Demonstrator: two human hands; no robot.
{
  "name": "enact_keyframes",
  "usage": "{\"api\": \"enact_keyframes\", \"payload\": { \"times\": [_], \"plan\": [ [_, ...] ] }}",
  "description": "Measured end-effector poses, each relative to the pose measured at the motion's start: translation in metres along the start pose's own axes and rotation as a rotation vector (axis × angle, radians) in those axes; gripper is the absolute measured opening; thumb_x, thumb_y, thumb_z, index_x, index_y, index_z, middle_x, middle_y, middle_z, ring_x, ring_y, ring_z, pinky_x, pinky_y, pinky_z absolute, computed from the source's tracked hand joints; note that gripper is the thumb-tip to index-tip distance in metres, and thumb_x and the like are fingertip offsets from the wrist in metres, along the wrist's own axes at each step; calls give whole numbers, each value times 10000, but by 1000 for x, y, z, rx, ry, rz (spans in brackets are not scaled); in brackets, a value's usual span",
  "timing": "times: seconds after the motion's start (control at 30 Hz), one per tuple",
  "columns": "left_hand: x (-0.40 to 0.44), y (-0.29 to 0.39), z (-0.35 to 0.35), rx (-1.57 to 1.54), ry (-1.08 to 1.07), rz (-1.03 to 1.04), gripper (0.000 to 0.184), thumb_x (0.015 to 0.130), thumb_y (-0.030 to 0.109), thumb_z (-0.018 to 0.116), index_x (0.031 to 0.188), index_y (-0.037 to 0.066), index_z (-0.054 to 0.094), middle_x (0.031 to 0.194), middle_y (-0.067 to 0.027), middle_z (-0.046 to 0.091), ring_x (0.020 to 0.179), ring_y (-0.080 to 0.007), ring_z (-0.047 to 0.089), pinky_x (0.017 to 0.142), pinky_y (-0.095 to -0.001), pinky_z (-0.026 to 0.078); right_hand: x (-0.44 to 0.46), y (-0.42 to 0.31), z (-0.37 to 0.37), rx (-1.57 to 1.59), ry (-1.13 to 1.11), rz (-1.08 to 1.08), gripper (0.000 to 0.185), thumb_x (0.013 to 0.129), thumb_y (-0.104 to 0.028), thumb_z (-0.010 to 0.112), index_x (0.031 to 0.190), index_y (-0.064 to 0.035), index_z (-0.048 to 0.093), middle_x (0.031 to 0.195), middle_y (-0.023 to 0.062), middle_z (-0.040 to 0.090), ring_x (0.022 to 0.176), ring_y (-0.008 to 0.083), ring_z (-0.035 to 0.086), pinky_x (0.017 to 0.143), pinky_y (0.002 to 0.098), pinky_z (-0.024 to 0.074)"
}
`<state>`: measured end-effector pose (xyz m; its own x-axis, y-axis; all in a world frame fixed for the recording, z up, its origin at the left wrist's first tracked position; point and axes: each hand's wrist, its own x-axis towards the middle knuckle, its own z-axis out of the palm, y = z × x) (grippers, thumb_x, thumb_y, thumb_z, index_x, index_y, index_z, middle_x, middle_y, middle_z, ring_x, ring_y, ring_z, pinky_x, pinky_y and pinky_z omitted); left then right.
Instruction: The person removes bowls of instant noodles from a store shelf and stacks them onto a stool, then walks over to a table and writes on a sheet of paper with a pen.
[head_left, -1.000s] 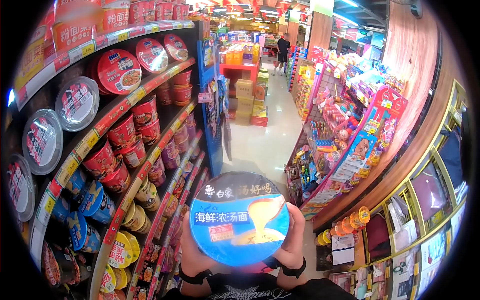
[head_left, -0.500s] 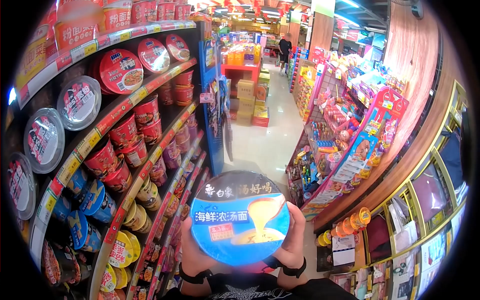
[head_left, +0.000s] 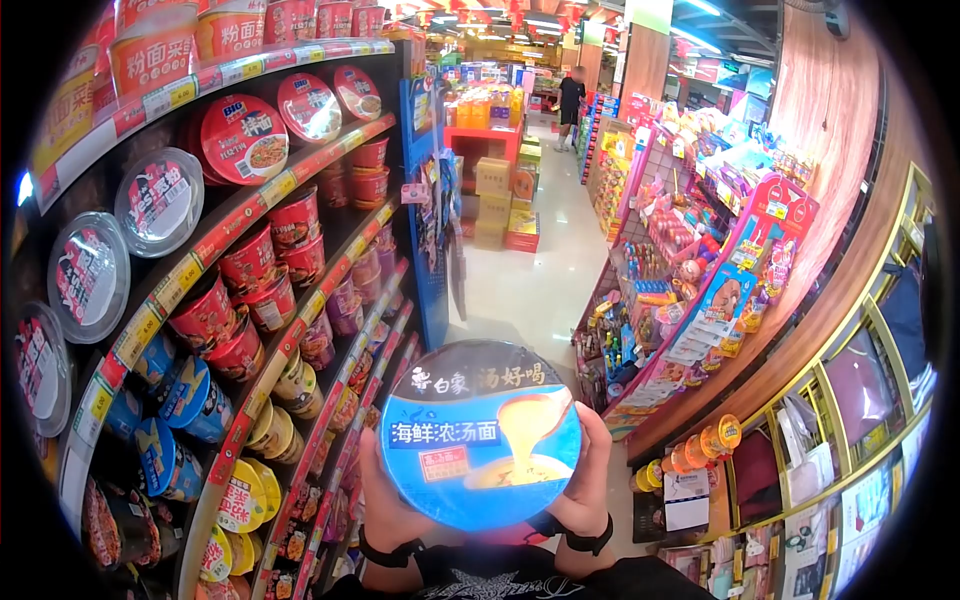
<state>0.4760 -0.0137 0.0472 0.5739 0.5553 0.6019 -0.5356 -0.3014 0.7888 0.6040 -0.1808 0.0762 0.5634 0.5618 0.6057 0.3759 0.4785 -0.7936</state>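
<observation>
A blue and black instant noodle bowl [head_left: 480,435] is held up in front of my chest, its printed lid facing me. The lid bears white writing and a picture of yellow soup being poured. My left hand [head_left: 392,500] grips the left side of the bowl, with its fingers mostly hidden behind it. On the opposite side, my right hand [head_left: 588,480] is closed around the rim. Both wrists wear dark bands. To the left, a shelf rack [head_left: 215,240] carries many noodle bowls and cups, including blue cups [head_left: 195,400] and red cups [head_left: 270,290].
A tiled aisle [head_left: 540,270] runs ahead, with stacked cartons [head_left: 492,200] along its left side. At the right stands a snack rack [head_left: 670,280]. Farther right are shelves with folded goods [head_left: 860,390]. A person in dark clothes [head_left: 571,105] is in the far aisle.
The bowl and both my hands stay almost still. The distant person has shifted slightly in the aisle.
</observation>
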Motion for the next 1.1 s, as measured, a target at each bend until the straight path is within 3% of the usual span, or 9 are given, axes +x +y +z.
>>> {"api": "enact_keyframes", "payload": {
  "times": [0.1, 0.23, 0.33, 0.4, 0.7, 0.87, 1.0, 1.1],
  "plan": [
    [5, -1, 2, 175, -76, 241, 1154, 581, 120, 872, 1402, 77, 62, 1306, -221, 400, 1154, -301, 504, 939, -424, 452, 0, 0, 0, 2, 0, -1, 845, 716, -80, 714, 1396, -5, 218, 1411, 189, 325, 1315, 296, 329, 1083, 404, 240],
    [-3, -16, -6, 58, -44, -97, 1164, 568, 125, 879, 1402, 92, 67, 1320, -221, 381, 1156, -299, 500, 937, -424, 452, -1, 2, 0, -4, -2, -13, 855, 713, -81, 714, 1400, -4, 210, 1408, 184, 325, 1315, 295, 328, 1085, 408, 239],
    [2, -6, -3, 65, -59, 20, 1157, 570, 124, 878, 1400, 92, 74, 1314, -221, 387, 1154, -299, 502, 933, -424, 452, -2, 3, 1, -7, -2, -8, 862, 711, -82, 714, 1403, -4, 204, 1409, 183, 321, 1315, 296, 328, 1085, 408, 239],
    [3, -3, -2, 103, -87, 225, 1149, 570, 125, 879, 1398, 91, 82, 1308, -218, 395, 1149, -298, 505, 931, -423, 452, -1, 2, 2, -7, -7, -4, 863, 711, -81, 712, 1403, -4, 203, 1411, 184, 318, 1315, 296, 328, 1085, 408, 240],
    [-2, -5, -4, 149, -18, 192, 1114, 572, 141, 882, 1380, 36, 121, 1248, -202, 468, 1105, -275, 542, 906, -399, 457, 1, 2, 3, -1, -22, -1, 863, 711, -79, 703, 1408, -4, 198, 1415, 183, 311, 1312, 297, 329, 1082, 411, 244],
    [-4, -5, -4, 43, 24, -27, 1109, 562, 155, 887, 1375, 28, 144, 1239, -204, 481, 1095, -271, 550, 908, -396, 455, 0, 2, 3, 12, -2, 9, 858, 708, -85, 702, 1405, -3, 208, 1415, 180, 311, 1305, 293, 334, 1080, 411, 244],
    [2, -2, -2, 134, -5, 181, 1088, 558, 152, 887, 1361, 26, 163, 1220, -198, 498, 1086, -262, 557, 904, -389, 458, 1, 2, 2, -5, -10, -8, 855, 716, -80, 698, 1406, -7, 199, 1419, 180, 305, 1304, 289, 332, 1079, 407, 246],
    [5, 5, 0, 138, -7, 135, 1055, 560, 153, 885, 1341, 26, 187, 1203, -190, 513, 1079, -253, 562, 896, -383, 462, 2, 2, 2, 18, -18, -14, 853, 722, -75, 695, 1408, -11, 191, 1421, 181, 301, 1305, 286, 330, 1073, 403, 257]
  ]
}}
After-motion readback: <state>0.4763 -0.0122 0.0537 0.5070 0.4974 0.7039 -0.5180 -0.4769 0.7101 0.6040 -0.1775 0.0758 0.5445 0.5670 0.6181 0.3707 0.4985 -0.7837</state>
